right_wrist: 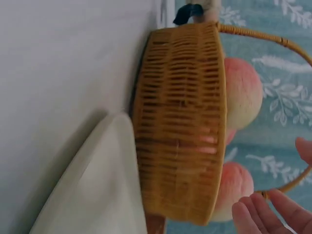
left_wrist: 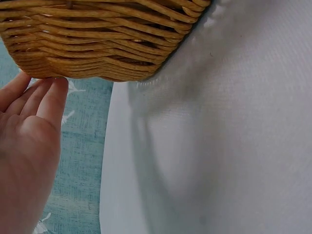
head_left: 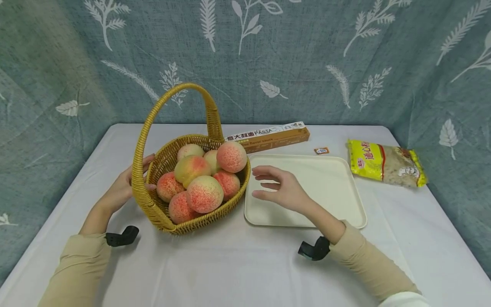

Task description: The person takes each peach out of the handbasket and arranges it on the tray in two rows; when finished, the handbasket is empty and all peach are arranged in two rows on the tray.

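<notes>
A woven wicker basket point(head_left: 203, 219) with a tall arched handle holds several peaches point(head_left: 205, 194), pink-red fading to yellow. My left hand point(head_left: 120, 185) is at the basket's left side, beside the foot of the handle, and the handle partly covers its fingers. In the left wrist view, the fairly straight fingers point(left_wrist: 52, 100) have their tips right at the basket's edge. My right hand point(head_left: 281, 187) hovers over a cream tray point(head_left: 326, 187), thumb and fingers spread and slightly bent, with nothing between them. Its fingertips point at the basket's right rim, close to the peaches.
Behind the basket and tray lies a long brown-and-white pasta box point(head_left: 274, 138). A small orange packet point(head_left: 321, 150) sits just past the tray's back edge. To the right is a yellow, partly see-through food bag point(head_left: 385, 164). A patterned green-blue curtain point(head_left: 245, 64) surrounds the white-covered table point(head_left: 230, 268).
</notes>
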Demonstrator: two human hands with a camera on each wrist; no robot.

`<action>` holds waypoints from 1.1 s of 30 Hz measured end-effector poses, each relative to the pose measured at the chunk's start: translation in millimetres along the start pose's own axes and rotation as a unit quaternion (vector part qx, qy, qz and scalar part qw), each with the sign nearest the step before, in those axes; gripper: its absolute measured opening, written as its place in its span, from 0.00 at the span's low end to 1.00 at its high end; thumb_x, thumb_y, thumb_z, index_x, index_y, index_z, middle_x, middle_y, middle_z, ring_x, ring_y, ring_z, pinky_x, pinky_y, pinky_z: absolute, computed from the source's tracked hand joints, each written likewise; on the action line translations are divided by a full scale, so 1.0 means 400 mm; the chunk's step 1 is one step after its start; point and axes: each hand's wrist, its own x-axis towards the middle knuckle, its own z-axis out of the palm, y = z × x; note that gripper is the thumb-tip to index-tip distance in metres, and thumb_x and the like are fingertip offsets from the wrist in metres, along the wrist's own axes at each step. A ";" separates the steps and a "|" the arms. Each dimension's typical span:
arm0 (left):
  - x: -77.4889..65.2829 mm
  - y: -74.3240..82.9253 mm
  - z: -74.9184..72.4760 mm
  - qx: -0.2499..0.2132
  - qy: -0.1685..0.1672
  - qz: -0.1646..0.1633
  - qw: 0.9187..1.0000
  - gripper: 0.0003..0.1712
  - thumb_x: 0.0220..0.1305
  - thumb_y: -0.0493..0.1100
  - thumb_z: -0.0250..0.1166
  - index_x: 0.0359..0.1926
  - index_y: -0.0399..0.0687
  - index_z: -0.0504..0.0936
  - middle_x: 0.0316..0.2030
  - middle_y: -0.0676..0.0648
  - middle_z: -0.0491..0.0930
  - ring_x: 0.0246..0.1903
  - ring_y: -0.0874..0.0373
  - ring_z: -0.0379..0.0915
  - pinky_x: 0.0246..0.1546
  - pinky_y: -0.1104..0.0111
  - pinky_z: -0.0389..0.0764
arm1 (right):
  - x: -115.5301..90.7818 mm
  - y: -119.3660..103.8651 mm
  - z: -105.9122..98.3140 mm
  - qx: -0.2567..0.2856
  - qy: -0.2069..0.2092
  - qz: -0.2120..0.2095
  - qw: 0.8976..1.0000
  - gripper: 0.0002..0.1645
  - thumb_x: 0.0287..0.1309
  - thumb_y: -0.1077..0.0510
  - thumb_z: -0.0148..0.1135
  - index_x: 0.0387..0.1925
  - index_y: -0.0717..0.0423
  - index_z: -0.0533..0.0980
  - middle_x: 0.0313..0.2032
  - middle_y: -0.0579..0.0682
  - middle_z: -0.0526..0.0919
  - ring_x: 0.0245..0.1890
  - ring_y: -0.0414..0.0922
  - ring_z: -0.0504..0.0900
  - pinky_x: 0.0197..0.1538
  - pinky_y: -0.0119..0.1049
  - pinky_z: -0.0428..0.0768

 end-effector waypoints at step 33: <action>0.005 -0.010 -0.002 -0.014 0.016 0.009 1.000 0.44 0.58 0.27 0.65 0.74 0.38 0.56 0.72 0.39 0.58 0.62 0.71 0.61 0.54 0.83 0.67 | 0.112 -0.038 0.210 -0.155 -0.046 -0.066 0.985 0.49 0.38 0.55 0.81 0.65 0.55 0.70 0.62 0.53 0.73 0.62 0.49 0.70 0.63 0.48 0.70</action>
